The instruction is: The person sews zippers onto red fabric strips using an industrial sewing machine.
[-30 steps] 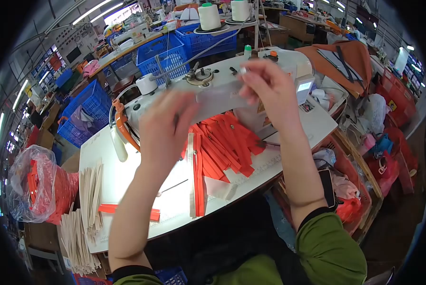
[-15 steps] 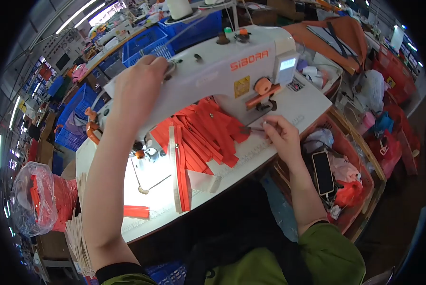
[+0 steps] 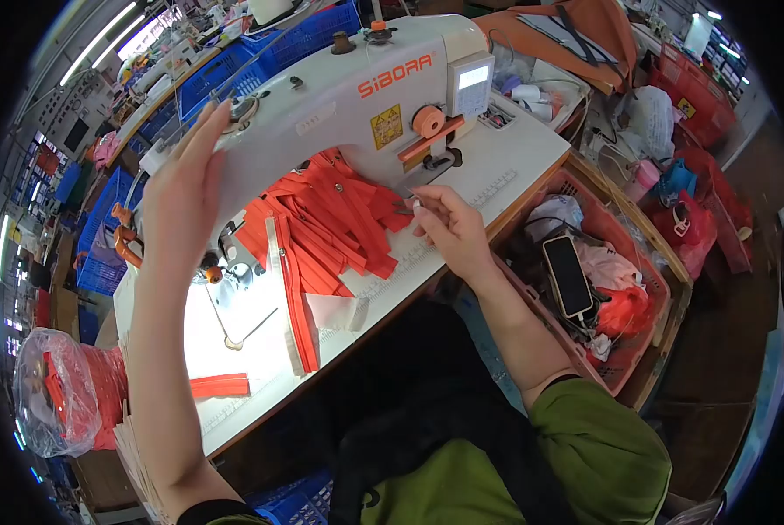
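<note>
My left hand is raised at the left end of the white sewing machine, its fingers stretched upward near the top thread guides. My right hand is closed in a pinch on a small metal tool, partly hidden by the fingers, beside the right edge of a pile of red zipper strips. A long red zipper with a pale strip lies in front of the pile. Another short red piece rests near the table's front edge. The needle area is brightly lit.
At right, a red crate holds a phone and cloth scraps. A clear plastic bag with red material stands at far left. Blue baskets are behind the machine. The white table has a ruler strip along its front.
The whole view has shifted, with the machine now further left and up. My left hand's fingers have straightened off the machine's top. My right hand remains beside the red pile with the tool.
</note>
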A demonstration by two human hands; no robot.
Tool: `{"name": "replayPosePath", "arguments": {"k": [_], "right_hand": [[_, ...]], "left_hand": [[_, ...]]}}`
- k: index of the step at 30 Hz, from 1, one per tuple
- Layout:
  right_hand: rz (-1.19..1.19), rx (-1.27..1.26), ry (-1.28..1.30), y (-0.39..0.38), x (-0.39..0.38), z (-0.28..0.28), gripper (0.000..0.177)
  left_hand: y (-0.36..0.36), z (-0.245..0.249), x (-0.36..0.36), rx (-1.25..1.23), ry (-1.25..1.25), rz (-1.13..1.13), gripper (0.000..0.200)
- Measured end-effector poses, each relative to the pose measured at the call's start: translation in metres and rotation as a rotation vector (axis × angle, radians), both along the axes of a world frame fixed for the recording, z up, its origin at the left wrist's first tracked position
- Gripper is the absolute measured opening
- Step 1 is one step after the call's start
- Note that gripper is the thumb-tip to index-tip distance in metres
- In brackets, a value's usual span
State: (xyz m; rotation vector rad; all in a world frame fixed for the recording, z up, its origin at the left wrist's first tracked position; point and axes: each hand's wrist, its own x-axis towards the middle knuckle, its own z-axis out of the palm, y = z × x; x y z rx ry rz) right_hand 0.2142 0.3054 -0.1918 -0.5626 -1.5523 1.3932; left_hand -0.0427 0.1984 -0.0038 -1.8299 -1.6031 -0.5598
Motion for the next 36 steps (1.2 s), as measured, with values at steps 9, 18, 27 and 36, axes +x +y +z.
{"name": "replayPosePath", "arguments": {"k": [9,18,27,36], "right_hand": [[0.059,0.069,-0.046,-0.013,-0.011,-0.004,0.03],[0.117,0.377,-0.071,-0.052,-0.064,0.015,0.042],[0.268,0.894,-0.095,-0.114,-0.117,0.03,0.048],[0.62,0.93,-0.092,-0.196,-0.166,0.03,0.044]], "left_hand": [[-0.236,-0.121,0.045,-0.089,-1.599,-0.076,0.021],[-0.422,-0.275,0.019,0.978,-2.533,0.166,0.031],[-0.443,-0.307,-0.039,1.028,-2.688,-0.205,0.019],[-0.449,-0.289,-0.047,1.363,-2.674,-0.314,0.021]]}}
